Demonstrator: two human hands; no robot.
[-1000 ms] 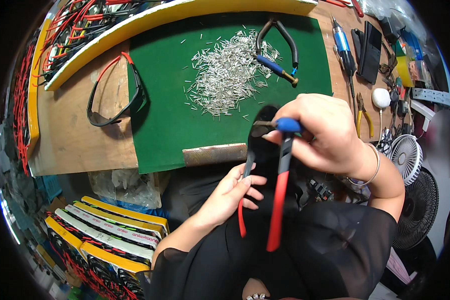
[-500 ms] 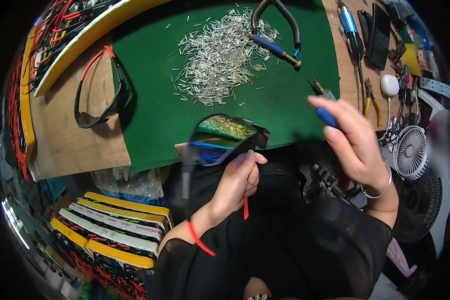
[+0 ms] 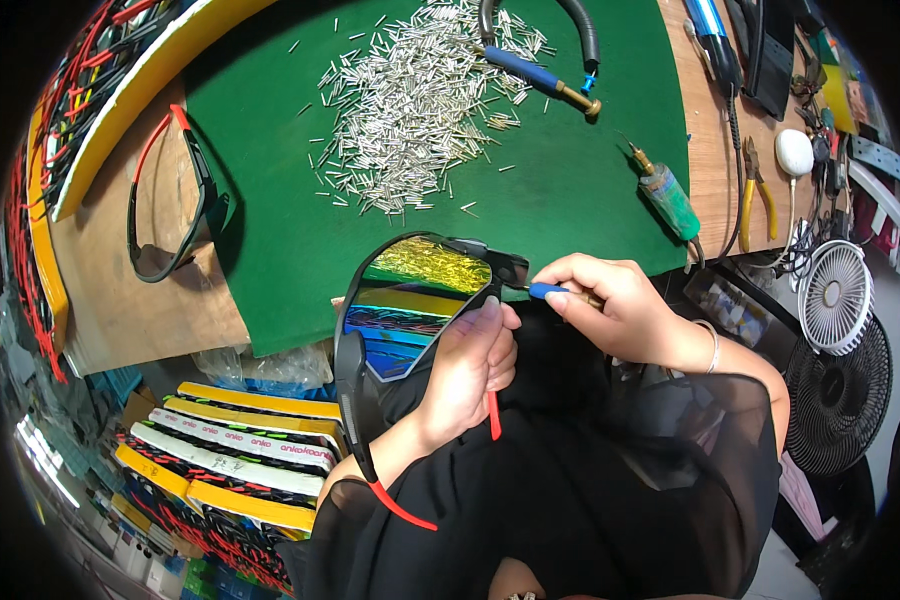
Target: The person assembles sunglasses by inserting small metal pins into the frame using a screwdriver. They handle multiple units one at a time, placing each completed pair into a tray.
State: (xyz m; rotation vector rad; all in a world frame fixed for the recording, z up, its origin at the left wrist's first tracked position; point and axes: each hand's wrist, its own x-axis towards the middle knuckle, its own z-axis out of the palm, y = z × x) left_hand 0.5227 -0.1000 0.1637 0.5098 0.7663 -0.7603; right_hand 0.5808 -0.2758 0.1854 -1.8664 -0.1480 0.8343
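My left hand is closed on a pair of sunglasses with mirrored lenses, a black frame and red temple tips, held in front of the table edge. In my right hand is a small blue screwdriver, pinched between thumb and fingers. Its thin tip reaches the hinge corner at the right side of the frame; whether it sits in a screw is too small to tell. Beyond my hands a heap of short silvery metal pins lies on the green mat.
A second pair of sunglasses lies at the left. On the mat are a blue tool with a brass end and a green-handled tool. Yellow pliers and fans are at the right. Foam-edged racks of glasses stand lower left.
My right hand has come left and down with the screwdriver, its tip now at the sunglasses' hinge. The sunglasses have turned, showing more lens. The whole view has shifted slightly.
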